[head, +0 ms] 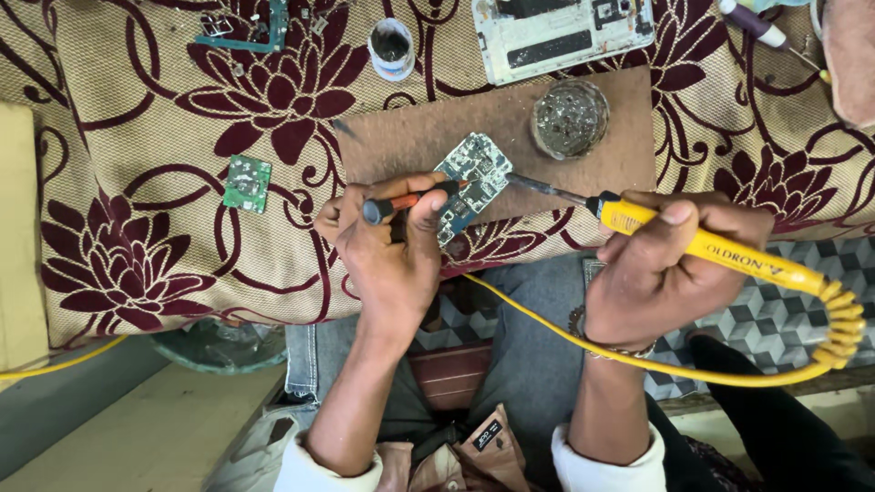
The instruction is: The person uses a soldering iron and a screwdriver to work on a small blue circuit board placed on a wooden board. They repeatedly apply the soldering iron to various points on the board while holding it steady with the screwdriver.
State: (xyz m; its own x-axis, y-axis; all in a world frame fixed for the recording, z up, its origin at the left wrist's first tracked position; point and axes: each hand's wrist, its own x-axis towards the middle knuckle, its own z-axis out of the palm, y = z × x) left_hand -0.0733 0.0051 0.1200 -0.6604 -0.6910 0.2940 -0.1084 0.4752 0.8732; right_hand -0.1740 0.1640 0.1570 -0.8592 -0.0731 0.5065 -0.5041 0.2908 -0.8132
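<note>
Fingers (415,219) of the left hand (387,260) were closed round a small tool (410,200) over a light, fragile circuit board (469,178) — best gripped by its edges — while a yellow soldering iron (720,255) was clasped in the right hand (665,264).

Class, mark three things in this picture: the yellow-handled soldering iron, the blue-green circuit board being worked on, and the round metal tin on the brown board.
Yellow-handled soldering iron (729,253): head view, middle of the handle.
Blue-green circuit board (476,169): head view, its upper face.
Round metal tin (570,118): head view, its centre.
</note>
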